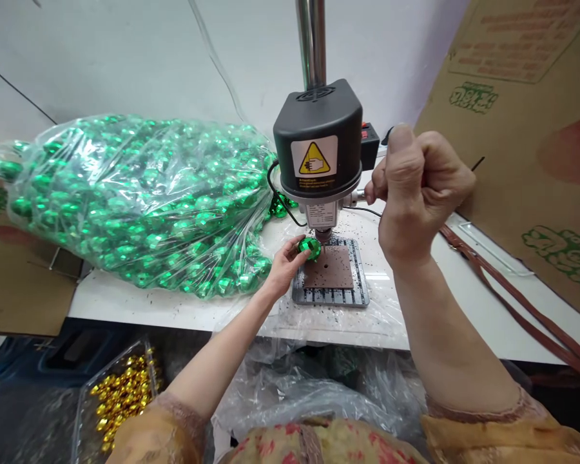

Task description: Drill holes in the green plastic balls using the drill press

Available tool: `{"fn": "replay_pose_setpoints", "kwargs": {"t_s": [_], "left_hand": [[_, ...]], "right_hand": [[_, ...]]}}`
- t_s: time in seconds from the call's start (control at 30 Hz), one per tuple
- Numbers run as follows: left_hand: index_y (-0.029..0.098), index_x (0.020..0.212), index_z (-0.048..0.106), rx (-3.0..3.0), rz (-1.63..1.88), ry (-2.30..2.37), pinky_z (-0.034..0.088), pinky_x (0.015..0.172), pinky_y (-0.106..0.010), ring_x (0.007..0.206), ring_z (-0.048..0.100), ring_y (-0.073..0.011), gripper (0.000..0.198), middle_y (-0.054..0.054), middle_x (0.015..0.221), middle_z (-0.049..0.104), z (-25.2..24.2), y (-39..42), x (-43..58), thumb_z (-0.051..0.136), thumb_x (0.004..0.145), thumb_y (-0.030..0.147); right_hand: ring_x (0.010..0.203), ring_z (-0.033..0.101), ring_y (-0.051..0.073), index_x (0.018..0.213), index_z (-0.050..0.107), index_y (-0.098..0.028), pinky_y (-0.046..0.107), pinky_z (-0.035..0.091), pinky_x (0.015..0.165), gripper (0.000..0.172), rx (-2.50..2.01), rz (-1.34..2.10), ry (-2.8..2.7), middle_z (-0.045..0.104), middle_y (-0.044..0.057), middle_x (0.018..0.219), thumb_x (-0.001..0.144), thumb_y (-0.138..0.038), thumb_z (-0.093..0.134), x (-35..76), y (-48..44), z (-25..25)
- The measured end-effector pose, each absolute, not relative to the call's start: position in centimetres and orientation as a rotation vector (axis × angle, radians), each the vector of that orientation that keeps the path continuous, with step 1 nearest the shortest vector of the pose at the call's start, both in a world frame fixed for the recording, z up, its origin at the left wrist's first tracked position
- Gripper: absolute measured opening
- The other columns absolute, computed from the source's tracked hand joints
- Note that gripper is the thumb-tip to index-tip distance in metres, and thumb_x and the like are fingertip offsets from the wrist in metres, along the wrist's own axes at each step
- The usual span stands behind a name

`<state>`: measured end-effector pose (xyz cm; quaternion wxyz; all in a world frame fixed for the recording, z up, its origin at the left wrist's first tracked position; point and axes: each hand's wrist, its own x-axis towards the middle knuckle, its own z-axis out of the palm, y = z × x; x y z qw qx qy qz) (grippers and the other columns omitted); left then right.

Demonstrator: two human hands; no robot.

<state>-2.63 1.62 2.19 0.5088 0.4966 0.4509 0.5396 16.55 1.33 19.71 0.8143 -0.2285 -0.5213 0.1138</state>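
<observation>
A black bench drill press [318, 138] stands on the white table, its chuck above a slotted metal base [361, 277]. On that base lies a brown board [336, 274] with a hole in it. Between the fingers of my left hand [286, 265] is a shiny green faceted ball [310, 248], held beside the chuck. Whether the ball touches the drill bit I cannot tell. My right hand [413, 187] is closed round the drill press handle [360, 195] at the machine's right side; most of the handle is hidden by my fingers.
A big clear bag [149, 206] full of green balls lies on the table's left. Below left, a clear container [77, 412] holds golden balls [125, 393]. Cardboard boxes [517, 142] stand at both sides. A brown strap [517, 296] lies right. Dark shavings surround the base.
</observation>
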Motion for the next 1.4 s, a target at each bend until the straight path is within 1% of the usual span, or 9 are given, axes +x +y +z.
{"fn": "replay_pose_setpoints", "kwargs": {"t_s": [0.2, 0.3, 0.43, 0.73, 0.87, 1.07, 1.23, 1.3, 1.4], "left_hand": [[0.020, 0.124, 0.069, 1.288, 1.288, 1.032, 0.057, 0.105, -0.044, 0.112, 0.073, -0.0257, 0.063, -0.009, 0.116, 0.078, 1.2, 1.7, -1.7, 0.092, 0.073, 0.050], [0.020, 0.122, 0.070, 1.349, 1.278, 1.021, 0.058, 0.103, -0.044, 0.111, 0.073, -0.0262, 0.063, -0.010, 0.117, 0.078, 1.0, 1.7, -1.5, 0.093, 0.072, 0.050], [0.020, 0.123, 0.069, 1.411, 1.230, 1.034, 0.057, 0.106, -0.046, 0.114, 0.073, -0.0270, 0.063, -0.011, 0.122, 0.077, 0.7, 1.7, -1.4, 0.094, 0.072, 0.050], [0.021, 0.128, 0.066, 1.504, 1.198, 1.027, 0.056, 0.108, -0.047, 0.114, 0.073, -0.0271, 0.065, -0.012, 0.125, 0.074, 0.6, 0.9, -1.0, 0.091, 0.075, 0.049], [0.021, 0.130, 0.065, 1.555, 1.181, 1.048, 0.056, 0.105, -0.045, 0.113, 0.071, -0.0266, 0.063, -0.011, 0.121, 0.074, 0.8, 0.5, -0.5, 0.089, 0.078, 0.048], [0.021, 0.117, 0.067, 1.501, 1.268, 1.141, 0.056, 0.099, -0.042, 0.105, 0.071, -0.0250, 0.055, -0.008, 0.109, 0.075, 0.9, 0.2, 0.5, 0.090, 0.077, 0.052], [0.021, 0.119, 0.064, 1.461, 1.254, 1.062, 0.055, 0.101, -0.040, 0.108, 0.070, -0.0237, 0.059, -0.007, 0.112, 0.074, 0.6, -0.1, 0.6, 0.092, 0.076, 0.051], [0.021, 0.120, 0.064, 1.463, 1.249, 1.049, 0.054, 0.103, -0.040, 0.109, 0.070, -0.0235, 0.058, -0.007, 0.114, 0.073, 0.5, -0.1, 0.4, 0.092, 0.077, 0.050], [0.021, 0.121, 0.065, 1.472, 1.239, 1.039, 0.054, 0.103, -0.040, 0.110, 0.070, -0.0235, 0.058, -0.008, 0.116, 0.073, 0.6, -0.2, 0.3, 0.091, 0.077, 0.050]], "right_hand": [[0.047, 0.033, 0.006, 0.065, 0.029, -0.024, 0.028, 0.033, 0.047, 0.053, -0.453, 0.260, -1.137, 0.028, -0.008, 0.056, 0.097, -0.048, 0.064, 16.6, 1.4, 19.6], [0.049, 0.033, 0.007, 0.065, 0.027, -0.025, 0.029, 0.033, 0.048, 0.055, -0.509, 0.247, -1.147, 0.026, -0.007, 0.057, 0.097, -0.053, 0.061, 16.6, 1.5, 19.5], [0.049, 0.032, 0.008, 0.065, 0.027, -0.025, 0.030, 0.033, 0.049, 0.054, -0.523, 0.229, -1.163, 0.023, -0.006, 0.059, 0.098, -0.052, 0.059, 16.7, 1.5, 19.3], [0.052, 0.036, 0.008, 0.068, 0.026, -0.025, 0.029, 0.036, 0.050, 0.052, -0.602, 0.164, -1.223, 0.026, -0.004, 0.061, 0.102, -0.057, 0.048, 16.9, 1.4, 18.9], [0.049, 0.033, 0.008, 0.066, 0.025, -0.025, 0.030, 0.035, 0.049, 0.056, -0.602, 0.189, -1.181, 0.025, -0.005, 0.059, 0.098, -0.061, 0.053, 16.7, 1.3, 19.1], [0.049, 0.033, 0.007, 0.066, 0.026, -0.025, 0.028, 0.034, 0.049, 0.052, -0.576, 0.178, -1.203, 0.026, -0.006, 0.057, 0.102, -0.051, 0.053, 16.7, 1.2, 19.3], [0.046, 0.034, 0.005, 0.062, 0.030, -0.023, 0.027, 0.032, 0.049, 0.048, -0.481, 0.237, -1.179, 0.029, -0.007, 0.055, 0.101, -0.027, 0.057, 16.7, 1.0, 19.7], [0.046, 0.034, 0.005, 0.062, 0.031, -0.024, 0.027, 0.033, 0.050, 0.048, -0.456, 0.254, -1.176, 0.028, -0.007, 0.055, 0.101, -0.028, 0.059, 16.7, 1.0, 19.7], [0.046, 0.034, 0.005, 0.063, 0.031, -0.024, 0.027, 0.033, 0.049, 0.049, -0.450, 0.246, -1.172, 0.030, -0.007, 0.056, 0.100, -0.035, 0.060, 16.8, 1.2, 19.5]]}}
